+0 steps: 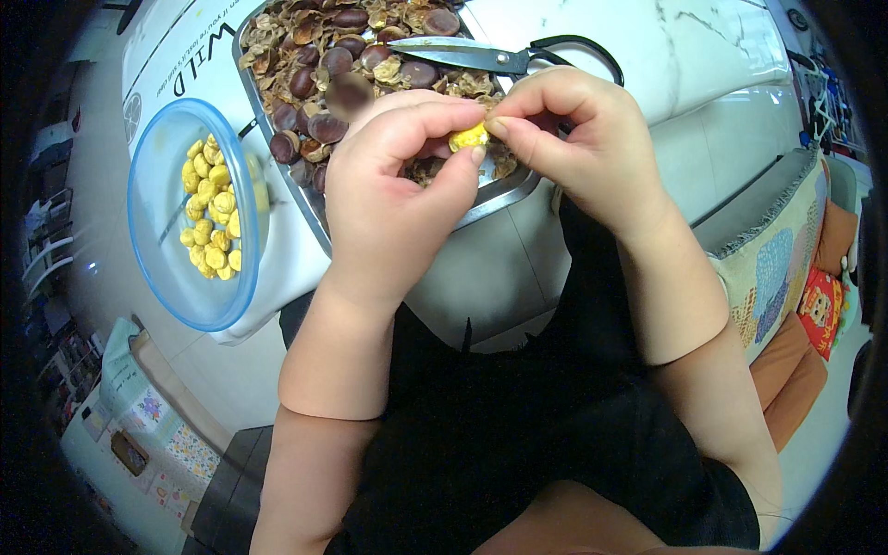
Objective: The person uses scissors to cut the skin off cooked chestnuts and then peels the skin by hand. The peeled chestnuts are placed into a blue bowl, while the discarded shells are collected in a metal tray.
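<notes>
A peeled yellow chestnut (468, 139) sits between the thumb and fingers of my left hand (395, 173), above the near end of a metal tray (503, 195). My right hand (586, 132) meets it from the right, thumb and forefinger pinched together at the nut's edge. Whether a scrap of skin is between those fingertips is too small to tell. Brown unpeeled chestnuts (337, 61) and dry shell pieces (267, 31) fill much of the tray. Black-handled scissors (510, 59) lie across the tray's right side, blades pointing left.
Left of the tray, a clear bowl with a blue rim (139, 229) holds several peeled chestnuts (215, 201). Both rest on a white marble-patterned tabletop (694, 48) bearing print. A sofa with a patterned cover (777, 257) stands at right, a cloth-covered surface (156, 416) at lower left.
</notes>
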{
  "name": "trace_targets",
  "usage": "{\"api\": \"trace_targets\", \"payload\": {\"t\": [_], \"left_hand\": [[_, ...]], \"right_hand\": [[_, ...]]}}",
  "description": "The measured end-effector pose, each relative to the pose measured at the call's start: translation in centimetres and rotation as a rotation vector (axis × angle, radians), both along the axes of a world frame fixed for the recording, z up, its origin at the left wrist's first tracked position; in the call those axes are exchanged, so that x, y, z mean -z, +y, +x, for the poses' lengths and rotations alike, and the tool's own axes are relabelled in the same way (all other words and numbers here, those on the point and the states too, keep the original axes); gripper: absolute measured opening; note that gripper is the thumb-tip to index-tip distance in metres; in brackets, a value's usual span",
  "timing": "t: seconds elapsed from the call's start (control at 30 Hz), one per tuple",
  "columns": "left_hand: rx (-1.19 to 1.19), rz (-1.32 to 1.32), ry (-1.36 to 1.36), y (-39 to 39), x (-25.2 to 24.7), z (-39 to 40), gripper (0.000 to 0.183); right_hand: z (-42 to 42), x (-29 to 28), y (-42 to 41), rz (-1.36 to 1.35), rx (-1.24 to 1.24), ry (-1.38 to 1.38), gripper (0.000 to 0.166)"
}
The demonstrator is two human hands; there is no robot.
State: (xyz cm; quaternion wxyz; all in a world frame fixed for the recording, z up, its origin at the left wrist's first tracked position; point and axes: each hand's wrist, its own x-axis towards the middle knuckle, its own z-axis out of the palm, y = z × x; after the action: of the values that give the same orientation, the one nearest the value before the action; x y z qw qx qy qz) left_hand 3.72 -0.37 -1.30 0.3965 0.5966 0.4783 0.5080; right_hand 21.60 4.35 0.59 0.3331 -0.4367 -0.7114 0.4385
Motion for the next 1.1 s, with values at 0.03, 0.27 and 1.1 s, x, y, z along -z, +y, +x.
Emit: {"api": "trace_targets", "payload": {"t": [0.03,0.27,1.1], "left_hand": [[0.000,-0.006,0.002,0.0,0.0,0.0,0.026],[-0.008,-0.021,0.019,0.0,0.1,0.1,0.025],[0.001,0.005,0.249,0.1,-0.9,0.2,0.029]], "right_hand": [[0.0,0.0,0.0,0.009,0.002,-0.014,0.010],[-0.5,0.3,-0.1,0.121,0.027,-0.108,0.008],[-0.2,-0.1,0.0,0.479,-0.156,-0.293,0.008]]}}
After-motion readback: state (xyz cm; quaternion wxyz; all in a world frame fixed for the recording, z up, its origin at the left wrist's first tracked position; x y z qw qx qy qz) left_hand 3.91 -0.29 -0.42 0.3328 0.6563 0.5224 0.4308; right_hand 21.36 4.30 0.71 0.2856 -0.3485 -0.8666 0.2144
